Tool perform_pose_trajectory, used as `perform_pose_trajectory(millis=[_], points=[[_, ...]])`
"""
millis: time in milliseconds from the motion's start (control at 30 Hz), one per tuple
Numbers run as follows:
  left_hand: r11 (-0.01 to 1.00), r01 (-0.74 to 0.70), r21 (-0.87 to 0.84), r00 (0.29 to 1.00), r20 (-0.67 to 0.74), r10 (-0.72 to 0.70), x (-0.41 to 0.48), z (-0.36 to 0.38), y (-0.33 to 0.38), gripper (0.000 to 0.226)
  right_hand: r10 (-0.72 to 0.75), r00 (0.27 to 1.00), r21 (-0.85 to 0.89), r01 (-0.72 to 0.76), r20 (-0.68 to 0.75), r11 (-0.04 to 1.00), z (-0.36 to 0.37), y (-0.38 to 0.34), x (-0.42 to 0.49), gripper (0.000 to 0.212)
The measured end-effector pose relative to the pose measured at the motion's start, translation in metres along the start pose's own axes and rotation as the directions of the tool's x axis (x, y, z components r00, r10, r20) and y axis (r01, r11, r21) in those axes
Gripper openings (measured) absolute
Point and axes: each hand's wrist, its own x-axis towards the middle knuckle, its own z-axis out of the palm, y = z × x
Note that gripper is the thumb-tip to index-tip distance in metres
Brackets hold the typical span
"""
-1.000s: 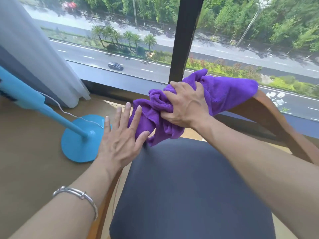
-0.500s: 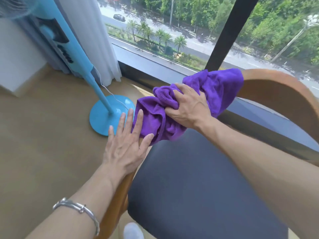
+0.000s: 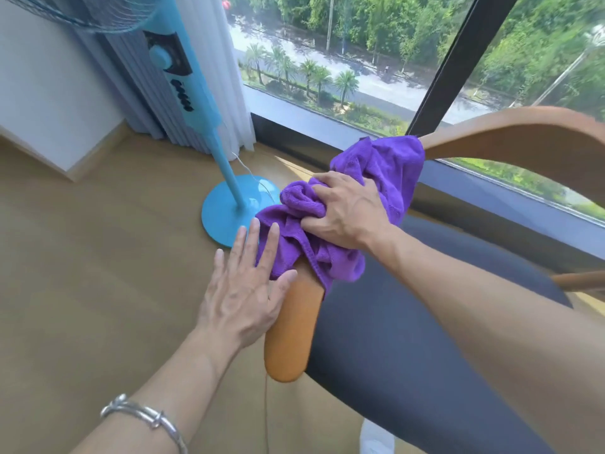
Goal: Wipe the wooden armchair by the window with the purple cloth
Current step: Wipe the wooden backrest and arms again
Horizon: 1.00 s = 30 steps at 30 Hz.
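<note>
The wooden armchair (image 3: 289, 332) has a curved orange-brown armrest and back rail and a dark grey seat cushion (image 3: 409, 355). A bunched purple cloth (image 3: 386, 168) lies over the left armrest where it bends up to the back rail. My right hand (image 3: 347, 211) is clenched on the cloth and presses it onto the wood. Flat, with fingers spread, my left hand (image 3: 244, 290) rests against the outer side of the armrest, its fingertips touching the cloth's lower edge. A silver bracelet sits on my left wrist.
A blue standing fan (image 3: 229, 211) with a round base and a thin white cord stands on the wooden floor just left of the chair. White and grey curtains (image 3: 209, 70) hang behind it. A large window with a black mullion (image 3: 458, 60) runs behind the chair.
The view has swung left and back, so the armrest's front end now shows. My right hand with the cloth has slid along the armrest toward me. The left hand stays flat beside it.
</note>
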Motion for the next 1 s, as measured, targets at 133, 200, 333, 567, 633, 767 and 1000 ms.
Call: perform_pose_trajectory(millis=[133,200,333,567,633,767,1000], points=[[1.000,-0.008,-0.004,0.999,-0.035,0.008,-0.024,0.000,-0.022,0.068,-0.023,1.000,-0.031,0.023,0.003,0.999,0.011,-0.037,-0.016,0.055],[1.000,-0.002,-0.002,0.999,-0.051,0.002,-0.037,-0.003,-0.029,0.071,-0.027,1.000,-0.039,0.027,0.005,0.999,0.014,-0.049,-0.027,0.054],[0.999,0.028,0.019,0.999,-0.023,-0.027,-0.060,-0.014,-0.041,0.069,-0.051,0.999,-0.023,0.051,-0.011,0.998,0.018,-0.073,-0.059,0.063],[0.999,0.034,-0.007,0.999,-0.034,-0.035,-0.089,-0.027,-0.055,0.076,-0.138,0.987,0.045,0.142,-0.083,0.989,0.033,-0.112,-0.123,0.047],[0.999,0.030,0.011,0.999,-0.031,-0.030,-0.091,-0.030,-0.057,0.080,-0.164,0.982,0.058,0.170,-0.095,0.984,0.041,-0.119,-0.137,0.047],[0.998,0.056,0.002,0.998,-0.031,-0.056,-0.087,-0.035,-0.057,0.074,-0.193,0.978,0.060,0.198,-0.084,0.978,0.049,-0.125,-0.147,0.045],[0.998,0.070,0.009,0.998,-0.007,-0.070,-0.079,-0.027,-0.055,0.072,-0.224,0.969,0.051,0.231,-0.103,0.972,0.051,-0.116,-0.131,0.045]])
